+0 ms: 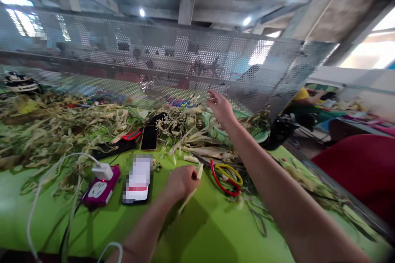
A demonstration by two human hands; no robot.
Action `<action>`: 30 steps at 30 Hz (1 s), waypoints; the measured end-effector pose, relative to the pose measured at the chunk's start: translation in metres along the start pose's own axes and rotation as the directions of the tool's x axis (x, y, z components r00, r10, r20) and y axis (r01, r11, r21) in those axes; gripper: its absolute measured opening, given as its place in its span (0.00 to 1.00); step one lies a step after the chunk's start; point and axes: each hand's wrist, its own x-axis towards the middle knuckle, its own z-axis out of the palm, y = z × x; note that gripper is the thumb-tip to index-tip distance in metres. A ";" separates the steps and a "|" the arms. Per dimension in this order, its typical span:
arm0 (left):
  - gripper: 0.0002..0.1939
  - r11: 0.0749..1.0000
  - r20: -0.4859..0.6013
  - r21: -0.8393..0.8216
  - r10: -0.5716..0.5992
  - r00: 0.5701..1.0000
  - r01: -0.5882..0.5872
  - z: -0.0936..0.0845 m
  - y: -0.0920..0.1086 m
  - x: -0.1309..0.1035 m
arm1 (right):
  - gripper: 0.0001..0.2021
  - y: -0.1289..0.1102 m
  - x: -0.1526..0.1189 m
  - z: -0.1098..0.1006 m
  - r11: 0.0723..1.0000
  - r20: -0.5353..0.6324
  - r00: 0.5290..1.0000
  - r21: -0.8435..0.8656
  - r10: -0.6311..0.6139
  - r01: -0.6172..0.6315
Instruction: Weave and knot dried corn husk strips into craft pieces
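Observation:
My left hand [182,181] is closed round a pale strip of dried husk [187,201], low over the green table [212,222]. The strip sticks out above and below the fist. Reaching forward, my right hand [219,107] has its fingers apart and holds nothing. It is over the near side of a green basket [262,136] with dry plant pieces in it. Scissors with red and yellow handles [226,178] lie to the right of my left hand, their blades partly among the husks [212,151].
Left of my hands are a lit phone [138,178], a dark-screened phone [149,138], a purple power strip [100,193] with a white cable, and a red cutter [132,134]. A perforated metal screen [173,57] stands behind. A person in yellow [304,95] is at the right.

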 end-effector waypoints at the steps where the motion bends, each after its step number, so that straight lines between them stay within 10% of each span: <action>1: 0.04 0.999 -0.011 -0.051 -0.014 1.000 0.014 0.000 0.000 0.001 | 0.23 0.002 -0.004 -0.002 0.999 -0.004 1.000 -0.011 -0.031 0.031; 6: 0.04 0.899 -0.011 -0.435 -0.060 0.998 0.050 -0.004 0.003 0.007 | 0.11 0.014 -0.088 -0.018 0.998 0.433 0.900 -0.012 0.057 -0.058; 12: 0.11 0.523 0.171 -0.839 -0.011 0.985 0.152 -0.014 0.018 0.002 | 0.17 0.013 -0.162 -0.023 0.905 0.497 0.829 0.177 0.256 -0.386; 17: 0.14 0.569 0.186 -0.804 -0.039 0.982 0.175 -0.025 0.017 0.002 | 0.15 0.011 -0.168 -0.033 0.673 0.476 0.790 0.441 0.387 -0.594; 20: 0.12 0.731 -0.134 -0.682 -0.110 0.985 -0.012 -0.037 0.014 0.004 | 0.13 0.018 -0.166 -0.049 0.643 0.288 0.849 0.558 0.443 -0.525; 24: 0.13 0.910 -0.663 -0.375 -0.130 0.738 -0.176 -0.045 0.016 0.000 | 0.10 0.020 -0.164 -0.067 0.780 -0.138 0.930 0.593 0.341 -0.198; 26: 0.13 0.900 -0.608 -0.398 -0.113 0.786 -0.179 -0.041 0.020 -0.002 | 0.08 0.013 -0.167 -0.069 0.882 -0.257 0.943 0.466 0.209 -0.068; 30: 0.15 0.723 -0.078 -0.689 0.001 0.997 -0.055 -0.021 0.025 -0.002 | 0.04 -0.004 -0.184 -0.051 0.992 -0.141 0.983 0.031 -0.120 0.125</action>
